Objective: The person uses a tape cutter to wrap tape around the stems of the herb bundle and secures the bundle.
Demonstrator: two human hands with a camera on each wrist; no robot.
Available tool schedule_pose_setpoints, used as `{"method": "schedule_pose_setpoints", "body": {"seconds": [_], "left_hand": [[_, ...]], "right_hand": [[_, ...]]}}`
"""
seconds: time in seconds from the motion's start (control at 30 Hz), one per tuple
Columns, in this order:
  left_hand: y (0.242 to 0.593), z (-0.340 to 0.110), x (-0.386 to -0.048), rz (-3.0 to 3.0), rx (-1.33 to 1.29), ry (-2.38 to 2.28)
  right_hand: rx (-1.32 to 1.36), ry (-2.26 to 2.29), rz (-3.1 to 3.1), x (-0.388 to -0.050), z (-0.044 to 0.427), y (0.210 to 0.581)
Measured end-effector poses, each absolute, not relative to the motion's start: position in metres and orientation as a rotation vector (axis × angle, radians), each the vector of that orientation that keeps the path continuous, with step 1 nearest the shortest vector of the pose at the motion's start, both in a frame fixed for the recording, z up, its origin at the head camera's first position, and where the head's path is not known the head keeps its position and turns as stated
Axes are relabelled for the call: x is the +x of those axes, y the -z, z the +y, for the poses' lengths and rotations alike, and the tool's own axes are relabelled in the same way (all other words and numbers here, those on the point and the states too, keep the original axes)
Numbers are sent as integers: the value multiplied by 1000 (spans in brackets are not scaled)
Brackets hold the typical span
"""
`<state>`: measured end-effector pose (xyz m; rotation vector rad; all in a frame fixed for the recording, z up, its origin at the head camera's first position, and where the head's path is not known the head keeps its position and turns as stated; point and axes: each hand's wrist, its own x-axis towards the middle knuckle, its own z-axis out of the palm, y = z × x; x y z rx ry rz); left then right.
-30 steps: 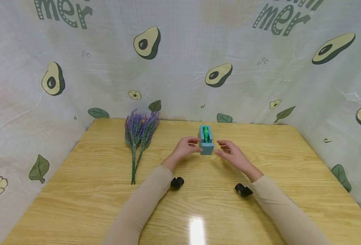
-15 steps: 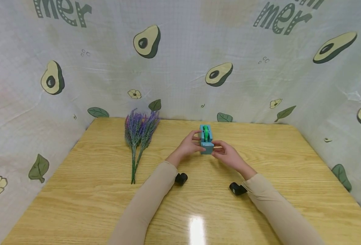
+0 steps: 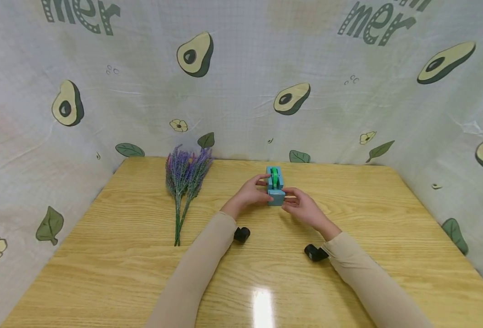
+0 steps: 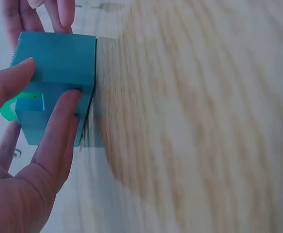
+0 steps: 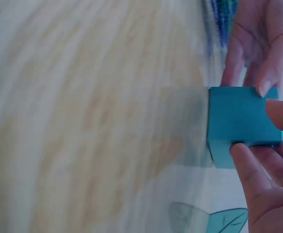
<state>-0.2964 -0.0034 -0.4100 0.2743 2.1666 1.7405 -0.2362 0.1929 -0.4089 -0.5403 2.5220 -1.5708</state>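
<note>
Head view: blue tape dispenser [image 3: 276, 194] set toward twelve o'clock on the desk [image 3: 122, 218], long axis aligned six-to-twelve; its sides are being pinched by curled fingers, left hand [image 3: 251, 191] from nine, right hand [image 3: 304, 209] from four; neither can be called nearer.

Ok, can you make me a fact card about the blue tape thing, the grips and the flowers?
Object: blue tape dispenser, on the table
Inside it: green roll
Left grip: holding the dispenser's left side
Right grip: holding its right side
Flowers: purple, lying farther left
Backdrop: pale, avocado pattern
</note>
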Motion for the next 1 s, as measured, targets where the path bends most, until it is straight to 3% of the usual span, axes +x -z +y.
{"method": "schedule_pose_setpoints", "body": {"seconds": [0.57, 1.0], "left_hand": [[411, -4, -297, 2056, 290, -1804], [411, -3, -298, 2016, 250, -1821]], "right_hand": [[-212, 1473, 2654, -256, 178, 402], [50, 1812, 2375, -260, 168, 404]]}}
